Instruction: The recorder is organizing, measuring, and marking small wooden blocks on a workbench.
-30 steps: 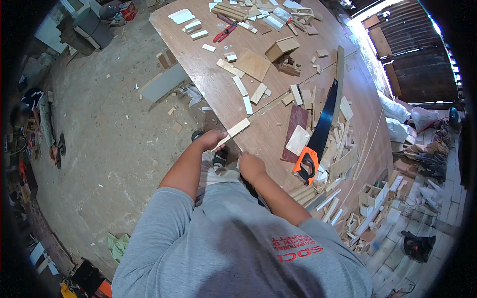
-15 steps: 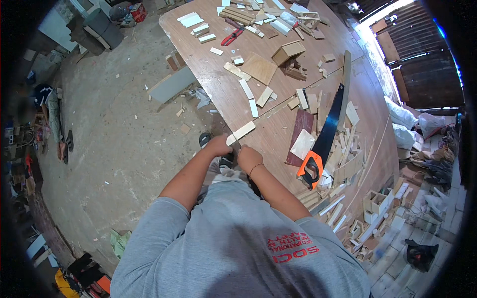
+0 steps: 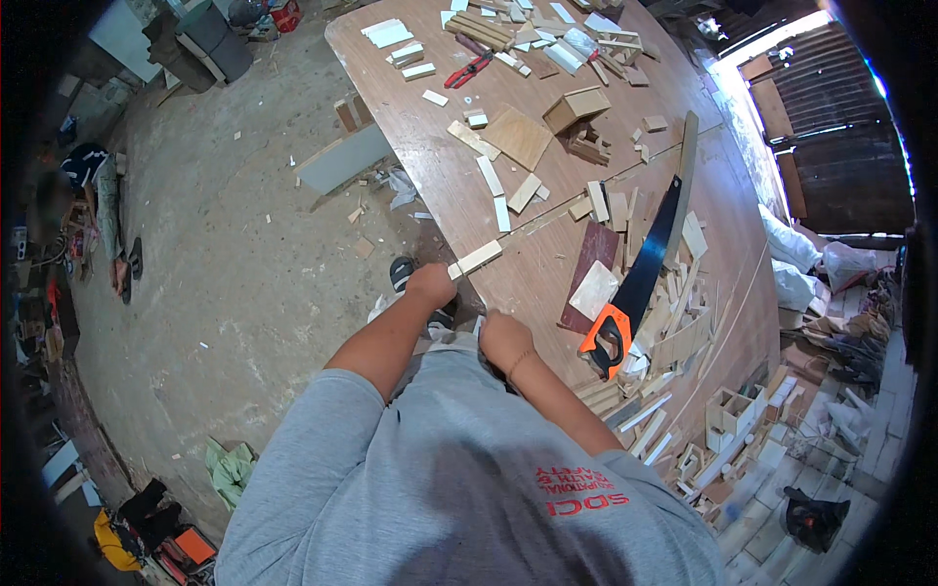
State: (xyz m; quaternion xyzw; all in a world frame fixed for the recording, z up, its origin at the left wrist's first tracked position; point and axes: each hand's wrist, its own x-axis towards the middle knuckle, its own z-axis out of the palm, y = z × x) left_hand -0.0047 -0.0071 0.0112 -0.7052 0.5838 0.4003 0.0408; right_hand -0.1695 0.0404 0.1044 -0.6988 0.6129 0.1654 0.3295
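A long wooden workbench (image 3: 547,254) stretches ahead of both hands, with an orange-handled handsaw (image 3: 635,283) right of the right hand (image 3: 503,340), whose grip cannot be made out. The left hand (image 3: 431,284), at the bench's near edge, is closed around one end of a short pale wood strip (image 3: 476,259).

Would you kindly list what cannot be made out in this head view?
- Right hand: fingers curl away at the table edge; anything under them is hidden.
- Left hand: the wood strip end is buried in the fist.
- Handsaw: teeth too small.
- Far-end scraps: too small to sort.
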